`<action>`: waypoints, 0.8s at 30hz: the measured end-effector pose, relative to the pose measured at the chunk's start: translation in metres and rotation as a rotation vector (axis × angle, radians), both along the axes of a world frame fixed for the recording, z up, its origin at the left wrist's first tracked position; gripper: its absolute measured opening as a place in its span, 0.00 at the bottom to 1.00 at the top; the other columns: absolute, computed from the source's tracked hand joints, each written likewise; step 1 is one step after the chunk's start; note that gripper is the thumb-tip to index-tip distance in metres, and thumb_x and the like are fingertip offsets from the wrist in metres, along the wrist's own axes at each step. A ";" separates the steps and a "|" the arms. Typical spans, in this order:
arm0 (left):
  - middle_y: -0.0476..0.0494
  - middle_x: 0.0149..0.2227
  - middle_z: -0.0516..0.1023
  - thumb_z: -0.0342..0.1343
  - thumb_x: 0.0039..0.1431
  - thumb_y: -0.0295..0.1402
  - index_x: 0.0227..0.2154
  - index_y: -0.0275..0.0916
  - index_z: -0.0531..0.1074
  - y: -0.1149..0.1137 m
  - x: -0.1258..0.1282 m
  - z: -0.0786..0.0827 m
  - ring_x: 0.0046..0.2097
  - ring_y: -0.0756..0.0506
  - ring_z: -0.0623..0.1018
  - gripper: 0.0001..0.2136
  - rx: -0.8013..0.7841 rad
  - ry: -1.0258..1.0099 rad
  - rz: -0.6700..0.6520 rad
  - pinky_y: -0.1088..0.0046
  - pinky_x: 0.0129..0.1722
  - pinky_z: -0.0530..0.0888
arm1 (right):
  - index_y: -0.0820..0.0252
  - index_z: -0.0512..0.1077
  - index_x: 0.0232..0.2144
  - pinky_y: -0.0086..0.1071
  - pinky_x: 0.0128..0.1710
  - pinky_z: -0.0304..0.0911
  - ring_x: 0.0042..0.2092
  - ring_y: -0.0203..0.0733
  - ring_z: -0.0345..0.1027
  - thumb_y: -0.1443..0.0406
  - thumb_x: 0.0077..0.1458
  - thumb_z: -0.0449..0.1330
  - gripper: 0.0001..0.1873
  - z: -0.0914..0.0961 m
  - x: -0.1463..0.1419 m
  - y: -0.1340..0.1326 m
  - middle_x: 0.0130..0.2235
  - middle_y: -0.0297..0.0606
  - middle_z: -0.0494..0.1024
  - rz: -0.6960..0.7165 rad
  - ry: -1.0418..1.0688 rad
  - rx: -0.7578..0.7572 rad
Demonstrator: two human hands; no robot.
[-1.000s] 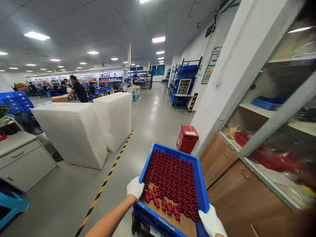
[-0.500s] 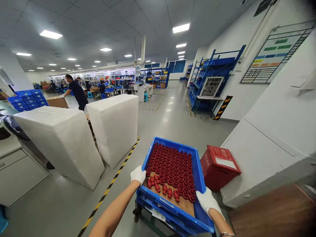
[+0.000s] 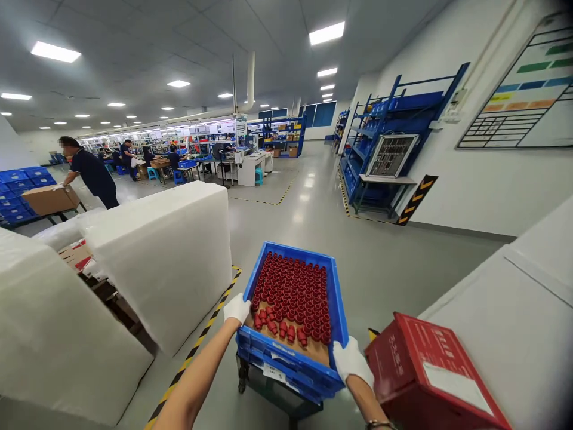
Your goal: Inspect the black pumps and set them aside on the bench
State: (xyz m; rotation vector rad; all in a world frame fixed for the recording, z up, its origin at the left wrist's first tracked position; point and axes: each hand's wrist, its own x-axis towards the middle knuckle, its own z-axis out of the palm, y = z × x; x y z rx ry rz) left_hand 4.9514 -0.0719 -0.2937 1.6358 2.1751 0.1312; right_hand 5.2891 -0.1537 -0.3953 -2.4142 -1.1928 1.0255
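In front of me is a blue plastic crate [image 3: 341, 304] on top of another one, both carried by a dark wheeled cart [image 3: 277, 388]. Rows of dark red fittings [image 3: 290, 289] fill the crate, and several lie on their sides on brown cardboard at the near end. My left hand [image 3: 237, 309], in a white glove, is closed over the crate's left rim near the corner. My right hand [image 3: 353, 361], gloved too, grips the rim at the near right corner. The fingertips of both hands are partly hidden by the rim.
Large white wrapped blocks [image 3: 165, 251] stand on the left behind yellow-black floor tape [image 3: 192, 352]. A red box [image 3: 430, 364] is close on the right by a white cabinet. Blue racks [image 3: 385, 137] line the right wall. A person [image 3: 92, 173] handles a cardboard box at far left.
The cart and crates have moved forward along the floor with my hands on them. The white blocks and the red box are nearer. The co-worker appears further left.
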 end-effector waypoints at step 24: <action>0.42 0.49 0.83 0.45 0.67 0.39 0.44 0.46 0.71 0.529 0.114 -0.052 0.51 0.39 0.82 0.12 0.020 -0.045 0.329 0.65 0.47 0.74 | 0.65 0.57 0.66 0.44 0.54 0.68 0.52 0.57 0.78 0.56 0.70 0.41 0.29 -0.040 0.128 0.657 0.52 0.56 0.80 0.354 0.040 0.049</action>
